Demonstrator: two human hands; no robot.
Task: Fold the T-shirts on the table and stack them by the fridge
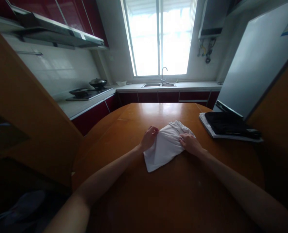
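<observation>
A white piece of clothing (166, 145), which looks like a pair of shorts with a gathered elastic waistband at its far end, lies partly folded and creased on the wooden table (124, 187). At its left edge my left hand (149, 137) pinches the cloth between thumb and fingers, lifting it slightly. My right hand (190, 143) lies over the right side near the waistband, fingers curled onto the fabric. One corner of the cloth points toward me, flat on the tabletop.
Folded black and white clothes (231, 124) are stacked at the table's right side, near the fridge (252, 61). Beyond the table are a counter with a sink (158, 85) and a stove with a lidded wok (98, 83). A wooden panel (32, 87) stands at left.
</observation>
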